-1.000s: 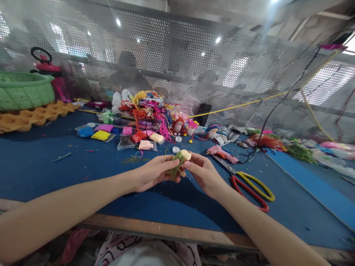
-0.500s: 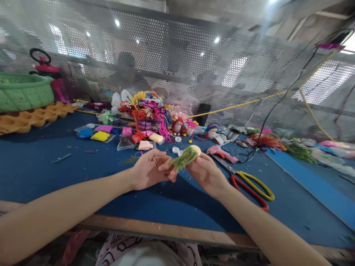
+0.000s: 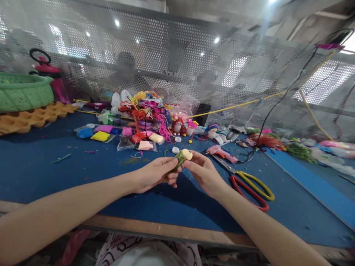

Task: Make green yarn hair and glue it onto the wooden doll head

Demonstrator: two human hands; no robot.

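Above the near part of the blue tabletop, my two hands meet around a small cream ball (image 3: 188, 154) with green yarn strands (image 3: 179, 159) on its left side, like a doll's head with hair. My left hand (image 3: 156, 173) is closed on the strands, thumb on top and fingers curled beneath. My right hand (image 3: 207, 173) pinches the cream ball from the right between thumb and fingers. Fingers partly cover the ball and the ends of the yarn. To the right lie large scissors (image 3: 251, 184) with one red and one yellow handle, and a pink glue gun (image 3: 222, 153).
Behind my hands are bags of coloured clay (image 3: 100, 136), a tangled yarn heap (image 3: 149, 107), small dolls (image 3: 179, 125) and a white cap (image 3: 175, 150). A green basket (image 3: 24, 92) stands left on an egg tray (image 3: 33, 116). A perforated metal screen (image 3: 172, 55) rises behind.
The cream ball has turned and tipped towards me. My left hand has closed over the green yarn, with the thumb now on top, while my right fingers have shifted on the ball.
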